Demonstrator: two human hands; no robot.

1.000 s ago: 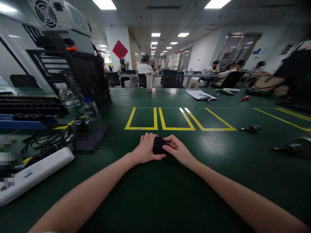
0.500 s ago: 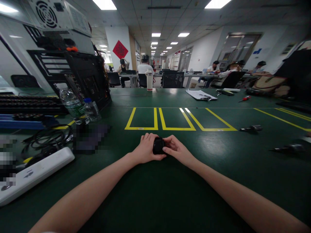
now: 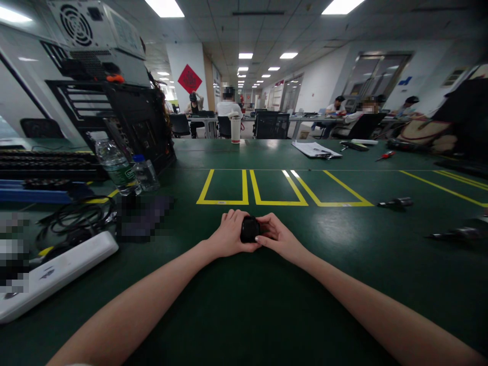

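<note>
A small black rounded object (image 3: pixel 249 229) rests on the green table (image 3: pixel 244 305), just in front of the yellow marked boxes (image 3: pixel 251 188). My left hand (image 3: pixel 229 236) wraps around its left side with fingers curled. On the other side my right hand (image 3: pixel 276 235) pinches it between thumb and fingers. Both forearms stretch forward over the table.
At the left stand two water bottles (image 3: pixel 114 165), open computer cases (image 3: pixel 114 101), tangled cables (image 3: pixel 72 218) and a white power strip (image 3: pixel 53 274). Screwdrivers (image 3: pixel 394 202) lie at the right. A cup (image 3: pixel 236 129) and a clipboard (image 3: pixel 314 149) sit farther back. People sit at distant desks.
</note>
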